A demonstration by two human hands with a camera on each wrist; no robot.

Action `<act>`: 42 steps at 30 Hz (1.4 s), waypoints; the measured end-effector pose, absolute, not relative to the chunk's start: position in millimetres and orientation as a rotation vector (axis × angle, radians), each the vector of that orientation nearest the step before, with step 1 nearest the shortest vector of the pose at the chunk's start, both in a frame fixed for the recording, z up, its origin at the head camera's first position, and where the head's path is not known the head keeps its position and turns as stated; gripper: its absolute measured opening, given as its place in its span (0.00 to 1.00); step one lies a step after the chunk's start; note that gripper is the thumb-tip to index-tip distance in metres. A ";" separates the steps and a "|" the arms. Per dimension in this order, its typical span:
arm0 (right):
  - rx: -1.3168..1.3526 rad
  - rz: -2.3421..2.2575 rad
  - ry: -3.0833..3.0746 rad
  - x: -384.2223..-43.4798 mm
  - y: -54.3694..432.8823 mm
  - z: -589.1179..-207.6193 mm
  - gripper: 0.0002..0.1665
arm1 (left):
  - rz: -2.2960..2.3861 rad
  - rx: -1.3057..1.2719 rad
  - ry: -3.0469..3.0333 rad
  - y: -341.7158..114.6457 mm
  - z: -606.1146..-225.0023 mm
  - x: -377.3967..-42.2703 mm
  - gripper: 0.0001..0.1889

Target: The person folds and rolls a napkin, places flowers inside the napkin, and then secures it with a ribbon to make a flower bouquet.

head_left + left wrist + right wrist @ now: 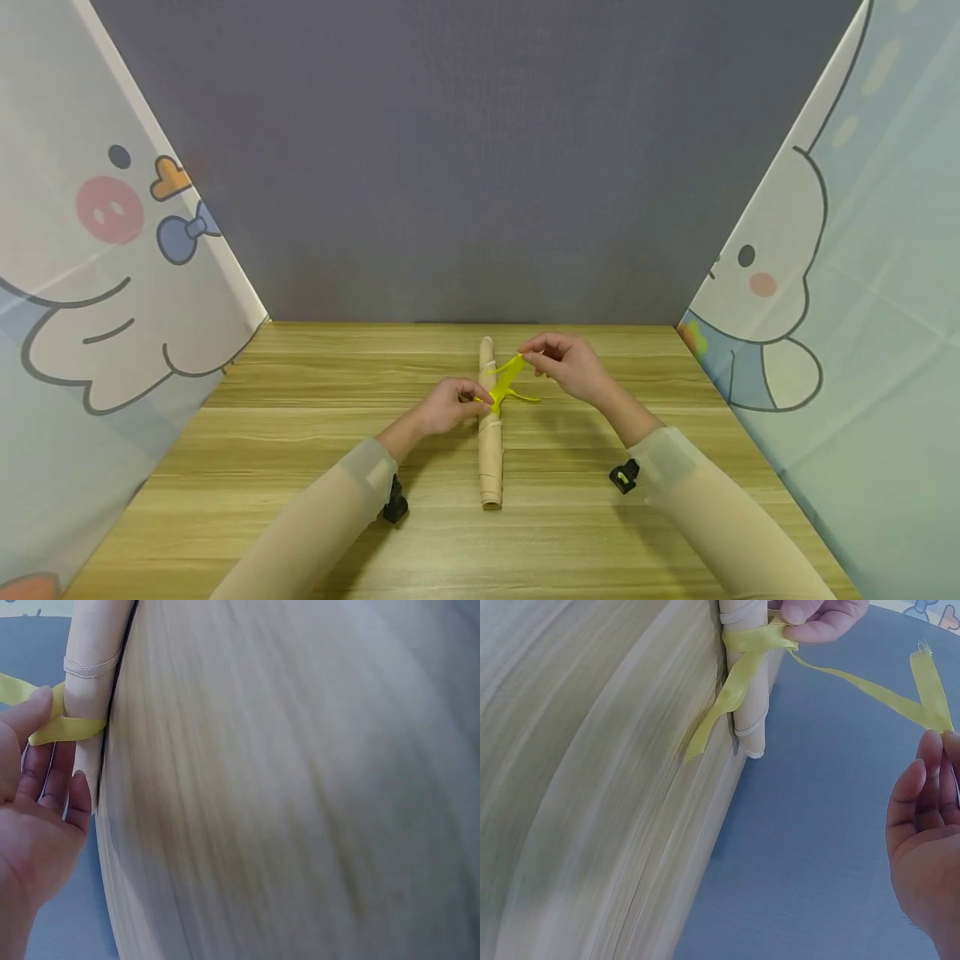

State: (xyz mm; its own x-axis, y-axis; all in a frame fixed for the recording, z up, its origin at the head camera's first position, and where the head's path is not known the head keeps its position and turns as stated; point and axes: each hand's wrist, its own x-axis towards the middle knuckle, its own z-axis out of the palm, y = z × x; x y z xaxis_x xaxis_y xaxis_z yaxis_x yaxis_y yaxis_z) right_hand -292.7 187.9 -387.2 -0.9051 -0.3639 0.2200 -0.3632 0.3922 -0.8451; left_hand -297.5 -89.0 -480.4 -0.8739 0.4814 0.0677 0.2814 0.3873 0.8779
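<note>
A beige rolled-up sheet (pixel 491 460) lies lengthwise on the wooden table, with a yellow ribbon (pixel 506 383) wrapped around its middle. My left hand (pixel 447 406) pinches the ribbon between thumb and fingers close against the roll's left side. Up and to the right, my right hand (pixel 573 367) pinches the ribbon near one end and holds that length raised off the roll. In the right wrist view, a frayed tip of the ribbon (pixel 930 682) sticks up past the right fingertips. Another loose tail hangs beside the roll (pixel 751 724).
The wooden table (pixel 300 500) reaches back to a dark grey panel (pixel 472 167). Cartoon-printed cloths stand on the left (pixel 150 333) and right (pixel 862 400). Each wrist carries a small black device near the sleeve end.
</note>
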 end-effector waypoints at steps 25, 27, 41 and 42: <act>-0.703 -1.581 2.630 -294.7 189.4 -392.1 0.10 | 1.442 0.742 2.456 -88.4 -480.3 -297.2 0.07; -0.695 -1.583 2.629 -294.9 189.8 -392.5 0.10 | 1.443 0.752 2.470 -89.2 -480.6 -297.4 0.09; -0.657 -1.570 2.622 -294.5 202.8 -401.0 0.12 | 1.557 0.644 2.430 -99.0 -478.1 -296.6 0.12; -0.652 -1.560 2.629 -294.8 204.3 -402.5 0.12 | 1.569 0.630 2.412 -99.5 -477.4 -296.3 0.13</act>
State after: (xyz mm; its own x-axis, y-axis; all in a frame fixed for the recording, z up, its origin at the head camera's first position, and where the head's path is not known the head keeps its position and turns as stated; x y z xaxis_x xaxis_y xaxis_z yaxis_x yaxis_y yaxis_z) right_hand -294.8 204.3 -402.5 -0.9128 -0.3591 0.1947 -0.3429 0.4146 -0.8429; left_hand -296.3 -99.5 -477.4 -0.8903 0.4505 0.0660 0.2428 0.3472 0.9058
